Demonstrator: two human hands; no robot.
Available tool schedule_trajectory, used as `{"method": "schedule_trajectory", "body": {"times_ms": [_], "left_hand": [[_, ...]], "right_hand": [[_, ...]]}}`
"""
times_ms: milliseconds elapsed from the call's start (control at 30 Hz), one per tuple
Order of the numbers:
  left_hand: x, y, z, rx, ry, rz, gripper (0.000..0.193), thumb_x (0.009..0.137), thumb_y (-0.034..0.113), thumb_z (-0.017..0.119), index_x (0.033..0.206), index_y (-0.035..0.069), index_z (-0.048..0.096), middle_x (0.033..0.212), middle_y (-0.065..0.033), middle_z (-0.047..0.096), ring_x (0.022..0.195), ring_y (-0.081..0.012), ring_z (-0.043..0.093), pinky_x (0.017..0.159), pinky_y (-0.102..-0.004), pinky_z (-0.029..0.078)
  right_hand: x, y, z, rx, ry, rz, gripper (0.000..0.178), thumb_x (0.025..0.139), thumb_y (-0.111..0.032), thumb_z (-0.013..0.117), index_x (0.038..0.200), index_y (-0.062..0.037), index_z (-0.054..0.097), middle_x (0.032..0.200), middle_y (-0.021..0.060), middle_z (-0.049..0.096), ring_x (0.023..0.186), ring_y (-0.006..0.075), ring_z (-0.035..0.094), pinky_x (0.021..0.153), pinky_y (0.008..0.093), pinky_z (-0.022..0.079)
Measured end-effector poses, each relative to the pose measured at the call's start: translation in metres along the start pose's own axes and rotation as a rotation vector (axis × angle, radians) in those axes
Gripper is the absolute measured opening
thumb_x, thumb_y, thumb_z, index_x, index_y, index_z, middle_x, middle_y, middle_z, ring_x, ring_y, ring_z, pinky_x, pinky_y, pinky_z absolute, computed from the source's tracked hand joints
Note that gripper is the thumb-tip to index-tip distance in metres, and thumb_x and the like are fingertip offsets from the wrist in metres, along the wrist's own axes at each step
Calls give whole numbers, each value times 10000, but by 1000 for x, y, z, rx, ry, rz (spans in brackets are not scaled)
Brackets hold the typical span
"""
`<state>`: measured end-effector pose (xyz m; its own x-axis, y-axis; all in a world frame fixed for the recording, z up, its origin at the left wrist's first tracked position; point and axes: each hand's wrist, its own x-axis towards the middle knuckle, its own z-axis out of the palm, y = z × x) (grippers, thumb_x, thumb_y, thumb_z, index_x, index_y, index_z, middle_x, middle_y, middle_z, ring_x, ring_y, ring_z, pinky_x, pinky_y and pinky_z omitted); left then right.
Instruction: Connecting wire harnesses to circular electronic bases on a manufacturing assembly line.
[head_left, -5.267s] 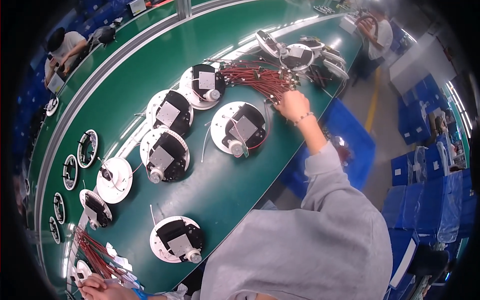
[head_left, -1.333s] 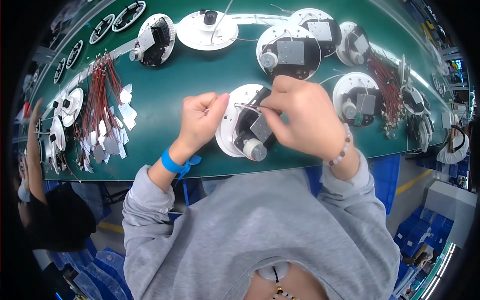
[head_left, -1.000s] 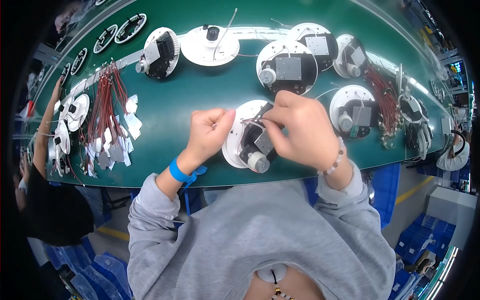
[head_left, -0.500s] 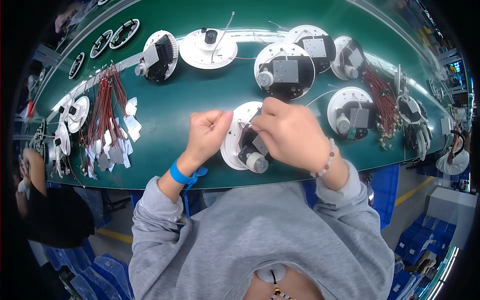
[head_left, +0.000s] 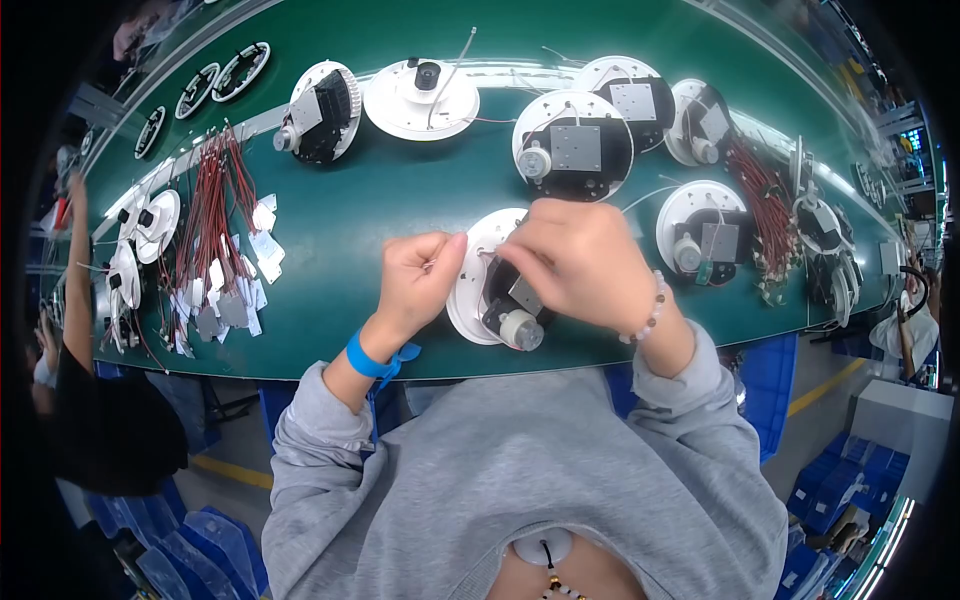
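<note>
In front of me on the green table is a round white disc (head_left: 464, 302) with a black plate, a small grey metal plate and a white-and-silver cylindrical motor (head_left: 521, 330). My left hand (head_left: 420, 282) is closed beside its left edge, and a bit of thin pale wire (head_left: 429, 265) shows between thumb and fingers. My right hand (head_left: 585, 262) is over the disc's right part, its thumb and fingers pinched together near a thin wire at the disc's upper middle. What the right fingertips grip is hidden behind the hand.
Similar disc assemblies (head_left: 575, 148) stand across the table's far side and right. Bundles of red wires lie left (head_left: 215, 190) and right (head_left: 765, 205), the left one ending in white tags. Black-and-white rings (head_left: 241, 72) lie far left. A co-worker's arm (head_left: 77, 285) is at the left edge.
Both hands keep their closed grips over the disc with only slight shifts. The whole view has moved a little. At the left, the co-worker's arm has stretched forward over the table edge.
</note>
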<state>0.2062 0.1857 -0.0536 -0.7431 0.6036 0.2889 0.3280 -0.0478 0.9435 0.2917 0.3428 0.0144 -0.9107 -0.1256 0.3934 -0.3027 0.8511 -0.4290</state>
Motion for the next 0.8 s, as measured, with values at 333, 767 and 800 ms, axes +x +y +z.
{"method": "schedule_trajectory", "body": {"times_ms": [333,767,800], "left_hand": [[-3,-3,1,-104,-32,-13,267,797,25,492,545,-44,441,631,-59,551,526,-54,401,449,-212,315],[-2,-4,1,-185,-54,-42,183,794,22,502,642,-72,545,772,-111,612,633,-90,515,531,-215,396],[-1,-6,1,-186,-53,-41,183,794,22,502,642,-72,545,772,-111,612,633,-90,515,531,-215,396]], "right_hand": [[0,7,25,-51,111,-76,105,623,-101,646,608,-55,554,567,57,482,489,226,502,431,310,399],[3,26,5,399,-108,-41,112,644,-4,617,747,-37,587,643,81,511,554,205,516,478,273,404],[3,24,5,351,-95,-38,108,641,3,613,739,-34,585,644,82,508,559,211,515,480,279,405]]}}
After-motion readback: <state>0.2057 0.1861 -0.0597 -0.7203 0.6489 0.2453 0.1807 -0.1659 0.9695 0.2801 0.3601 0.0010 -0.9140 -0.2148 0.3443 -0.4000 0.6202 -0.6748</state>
